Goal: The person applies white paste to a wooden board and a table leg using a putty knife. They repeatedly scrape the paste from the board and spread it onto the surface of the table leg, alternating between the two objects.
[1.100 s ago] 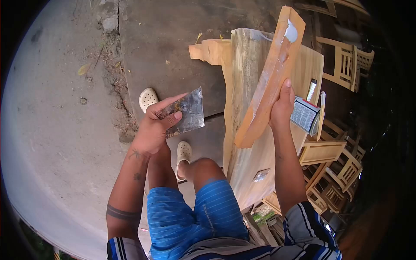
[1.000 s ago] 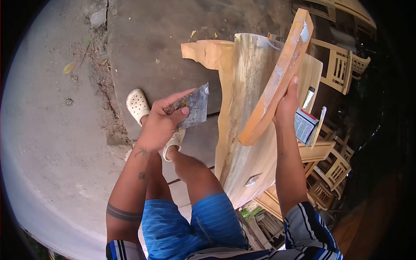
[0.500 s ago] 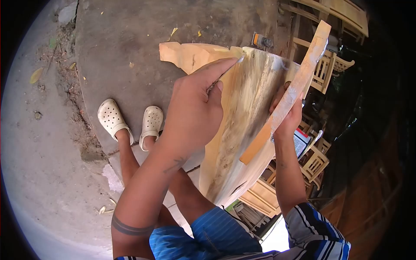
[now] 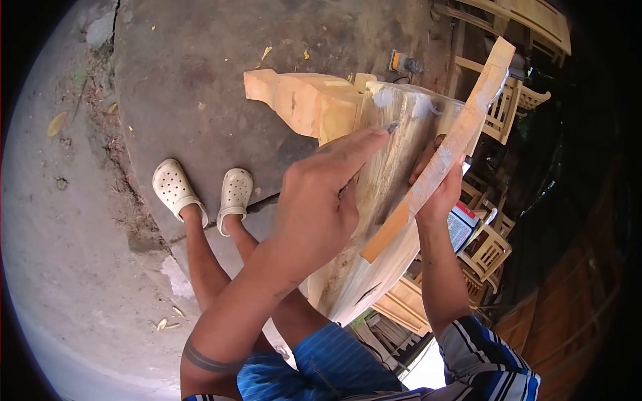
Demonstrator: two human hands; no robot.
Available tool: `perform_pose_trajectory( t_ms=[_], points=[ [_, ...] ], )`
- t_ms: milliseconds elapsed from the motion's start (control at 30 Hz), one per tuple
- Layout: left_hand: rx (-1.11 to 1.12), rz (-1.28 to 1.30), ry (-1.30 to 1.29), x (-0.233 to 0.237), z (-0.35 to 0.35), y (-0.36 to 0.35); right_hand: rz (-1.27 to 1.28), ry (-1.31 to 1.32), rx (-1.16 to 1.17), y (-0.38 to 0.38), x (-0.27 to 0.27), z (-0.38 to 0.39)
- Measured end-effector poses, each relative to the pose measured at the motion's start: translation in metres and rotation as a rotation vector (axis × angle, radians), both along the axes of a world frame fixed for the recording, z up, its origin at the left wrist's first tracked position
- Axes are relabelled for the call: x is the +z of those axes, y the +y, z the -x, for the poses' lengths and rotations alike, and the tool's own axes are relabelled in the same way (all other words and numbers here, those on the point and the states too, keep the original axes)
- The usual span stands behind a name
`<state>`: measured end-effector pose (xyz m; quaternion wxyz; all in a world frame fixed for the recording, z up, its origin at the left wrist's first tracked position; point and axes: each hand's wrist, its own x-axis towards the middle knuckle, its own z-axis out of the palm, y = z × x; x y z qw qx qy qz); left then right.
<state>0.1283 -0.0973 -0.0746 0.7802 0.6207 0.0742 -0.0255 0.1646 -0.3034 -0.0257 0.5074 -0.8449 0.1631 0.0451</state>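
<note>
So the big change from a second ago: the left hand [image 4: 317, 197] isn't hanging out over the floor anymore, it's reaching across to the streaky wooden surface [image 4: 401, 160]. That's putting the flat metal scraper [image 4: 393, 125] right at the wood, so the blade looks to be working there now instead of idling in midair. A roundish pale patch [image 4: 382, 99] is showing near the end, just past the fingertip, where the fingers were hovering half a second back. I can't tell if the blade is actually pressing down or skimming just above.

Hands-wise, the left one is pinching the scraper with the index finger stretched out along it; the hand is hiding nearly all of the metal, with only a bit of grey tip poking out. The right hand [image 4: 447, 190] is wrapping its fingers around the wooden bar [image 4: 460, 127], gripping near the middle and holding it tilted over the surface. The bar is turned compared with earlier, so the white paste [image 4: 499, 85] is now peeking out along its far edge.

The can [image 4: 460, 228] is sitting just past the right wrist, partly hidden, and some wooden chairs [image 4: 493, 247] are crowding in behind.
</note>
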Motion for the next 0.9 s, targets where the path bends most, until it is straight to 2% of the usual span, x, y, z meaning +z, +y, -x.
perform_pose_trajectory(
  t_ms=[100, 167, 267, 367, 467, 567, 667, 767, 867, 900],
  points=[
    [-0.139, 0.177, 0.224, -0.002, -0.009, 0.027, 0.027, -0.006, 0.018, -0.002, 0.001, 0.002],
    [-0.110, 0.195, 0.183, -0.013, -0.018, 0.023, 0.001, -0.011, 0.025, -0.004, -0.001, 0.002],
    [-0.221, 0.203, 0.252, -0.011, -0.032, 0.028, -0.002, -0.016, -0.028, 0.002, 0.001, 0.001],
    [-0.195, 0.343, 0.349, -0.002, -0.038, 0.024, 0.033, -0.015, 0.039, -0.001, 0.001, 0.001],
    [-0.280, 0.226, 0.270, 0.019, -0.038, 0.032, 0.017, -0.020, 0.045, -0.002, 0.000, 0.002],
    [-0.224, 0.378, 0.239, 0.006, -0.034, 0.035, -0.056, -0.016, 0.007, -0.003, -0.001, 0.002],
    [-0.198, 0.375, 0.299, -0.002, -0.047, 0.032, -0.064, -0.011, -0.019, -0.003, -0.001, 0.003],
    [-0.262, 0.254, 0.192, 0.008, -0.042, 0.031, -0.066, -0.037, -0.037, -0.002, -0.003, 0.002],
    [-0.278, 0.321, 0.144, 0.000, -0.026, 0.031, -0.067, -0.041, -0.043, -0.001, -0.003, 0.003],
    [-0.256, 0.316, 0.206, 0.000, -0.025, 0.030, -0.065, -0.033, -0.024, -0.003, -0.003, 0.004]
  ],
)
